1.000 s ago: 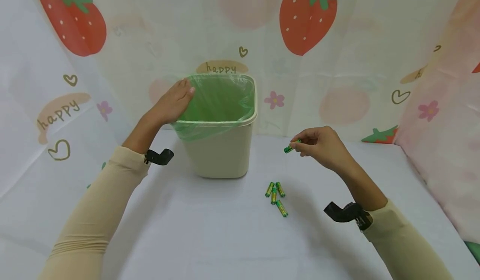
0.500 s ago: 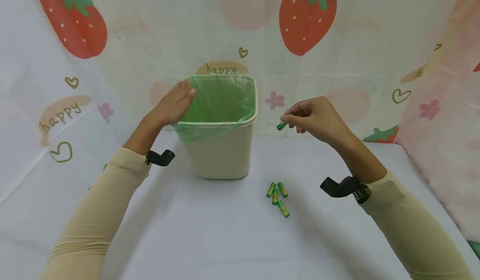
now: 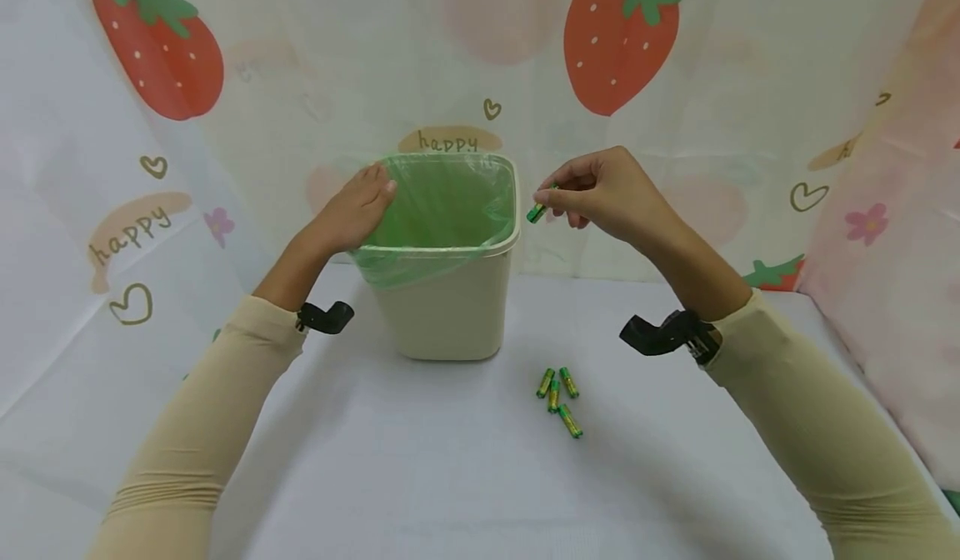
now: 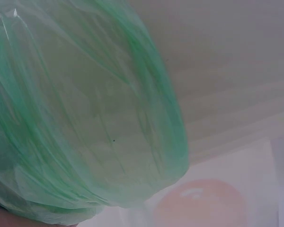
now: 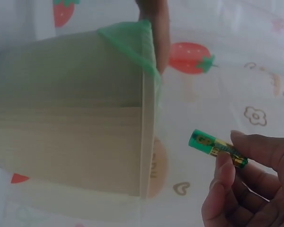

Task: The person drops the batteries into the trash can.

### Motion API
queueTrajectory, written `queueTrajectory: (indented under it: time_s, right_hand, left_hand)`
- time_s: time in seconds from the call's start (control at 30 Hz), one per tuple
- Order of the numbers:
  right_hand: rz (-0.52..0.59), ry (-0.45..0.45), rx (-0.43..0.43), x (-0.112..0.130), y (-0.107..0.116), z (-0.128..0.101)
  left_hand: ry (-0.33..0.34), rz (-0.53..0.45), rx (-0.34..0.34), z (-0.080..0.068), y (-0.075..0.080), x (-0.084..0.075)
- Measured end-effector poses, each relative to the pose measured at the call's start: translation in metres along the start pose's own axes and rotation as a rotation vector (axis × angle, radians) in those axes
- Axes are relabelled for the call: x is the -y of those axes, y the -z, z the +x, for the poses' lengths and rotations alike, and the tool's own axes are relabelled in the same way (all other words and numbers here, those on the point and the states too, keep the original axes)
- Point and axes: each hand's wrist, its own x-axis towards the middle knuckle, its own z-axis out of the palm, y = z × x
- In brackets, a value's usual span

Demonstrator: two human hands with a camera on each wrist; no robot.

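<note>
Holding battery [image 3: 536,212], bin [image 3: 450,310] bag-lined [image 3: 442,210]

My head camera looks forward and down over the table [image 3: 420,477] at the lined bin [image 3: 450,310]. My left wrist view sits pressed against its green liner [image 4: 85,123]; my right wrist view faces the bin's side wall [image 5: 71,123] from close by.
</note>
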Motion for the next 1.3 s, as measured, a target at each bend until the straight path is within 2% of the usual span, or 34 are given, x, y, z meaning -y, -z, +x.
queueTrajectory:
  time_s: [0.27,0.57,0.7,0.93,1.3]
  right_hand:
    - [-0.005,0.03,0.029,0.018,-0.014,0.022]
    - [-0.04,0.046,0.062,0.026,-0.031,0.048]
    - [-0.021,0.043,0.075,0.023,-0.038,0.058]
    - [-0.013,-0.019,0.123,0.015,-0.057,0.07]
    - [-0.018,-0.011,0.156,0.014,-0.072,0.078]
  left_hand:
    - [-0.002,-0.011,-0.009,0.0,0.0,0.001]
    - [-0.006,0.005,-0.012,0.002,0.003,-0.002]
    - [-0.003,0.006,-0.009,0.004,0.001,-0.004]
    - [0.004,0.013,0.005,0.002,-0.006,-0.003]
    - [-0.002,0.02,0.003,0.002,-0.004,-0.002]
